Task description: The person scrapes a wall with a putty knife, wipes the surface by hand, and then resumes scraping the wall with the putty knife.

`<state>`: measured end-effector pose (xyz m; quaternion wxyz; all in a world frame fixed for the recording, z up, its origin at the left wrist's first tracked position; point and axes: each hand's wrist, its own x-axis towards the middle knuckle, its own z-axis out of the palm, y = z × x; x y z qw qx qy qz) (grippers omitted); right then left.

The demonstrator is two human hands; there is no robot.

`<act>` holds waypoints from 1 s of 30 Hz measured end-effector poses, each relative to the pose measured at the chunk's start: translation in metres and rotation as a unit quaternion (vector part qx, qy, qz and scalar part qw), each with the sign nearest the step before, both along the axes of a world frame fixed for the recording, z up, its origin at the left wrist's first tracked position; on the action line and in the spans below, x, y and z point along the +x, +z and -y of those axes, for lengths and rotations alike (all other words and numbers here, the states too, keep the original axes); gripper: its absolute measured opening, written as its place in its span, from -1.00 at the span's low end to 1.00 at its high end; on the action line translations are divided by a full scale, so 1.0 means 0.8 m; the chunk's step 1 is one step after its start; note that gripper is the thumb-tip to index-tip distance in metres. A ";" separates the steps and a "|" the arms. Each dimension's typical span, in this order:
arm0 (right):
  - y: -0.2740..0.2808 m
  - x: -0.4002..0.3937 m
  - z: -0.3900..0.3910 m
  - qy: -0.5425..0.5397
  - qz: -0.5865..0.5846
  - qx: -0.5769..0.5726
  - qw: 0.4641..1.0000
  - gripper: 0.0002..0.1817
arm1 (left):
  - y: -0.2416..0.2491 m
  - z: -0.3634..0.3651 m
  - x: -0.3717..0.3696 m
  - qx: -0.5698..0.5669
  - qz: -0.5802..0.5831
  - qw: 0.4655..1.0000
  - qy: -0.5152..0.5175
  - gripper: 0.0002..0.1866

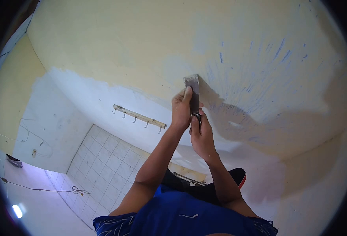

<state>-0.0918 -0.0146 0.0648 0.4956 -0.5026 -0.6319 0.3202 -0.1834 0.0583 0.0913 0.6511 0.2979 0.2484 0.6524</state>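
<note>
A putty knife [194,94] with a broad grey blade rests at the beige wall [142,43], its tip end smeared with pale material. My left hand [181,109] grips the blade, thumb laid along its face and fingers curled behind. Lower down, my right hand [202,135] is closed around the dark handle, most of which is hidden. Blue streaks [260,74] fan out over the wall to the right of the blade. Whether the blade edge touches the wall cannot be made out.
A hook rail [140,117] is fixed to the white lower part of the wall, left of my arms. White tiles [106,153] lie beyond it. A cable [43,189] hangs at lower left near a bright lamp [17,211]. My dark-clad leg shows below my arms.
</note>
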 end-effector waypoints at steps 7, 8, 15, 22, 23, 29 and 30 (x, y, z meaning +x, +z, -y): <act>0.037 -0.009 -0.001 0.004 -0.005 -0.016 1.000 -0.49 | 0.019 -0.005 -0.013 -0.017 0.013 0.999 -0.026 -0.65; 0.048 -0.014 -0.005 0.014 -0.004 -0.025 1.000 -0.49 | 0.026 -0.006 -0.017 -0.004 0.029 0.999 -0.022 -0.65; -0.004 -0.004 0.013 -0.026 0.012 -0.050 0.998 -0.57 | -0.020 0.004 -0.003 -0.016 -0.035 0.999 -0.024 -0.67; 0.040 -0.012 0.007 -0.018 0.036 -0.019 0.999 -0.58 | -0.001 -0.007 -0.010 -0.002 0.051 0.999 -0.004 -0.66; 0.046 -0.012 0.007 -0.005 0.037 -0.054 0.998 -0.58 | -0.002 -0.007 -0.010 0.000 0.066 0.998 -0.002 -0.65; 0.003 -0.003 0.015 -0.018 0.024 -0.047 0.998 -0.57 | -0.020 0.007 -0.001 -0.029 -0.018 0.999 -0.035 -0.65; 0.005 -0.004 0.014 -0.021 0.024 -0.058 0.998 -0.57 | -0.019 0.005 -0.002 -0.025 -0.015 0.999 -0.036 -0.65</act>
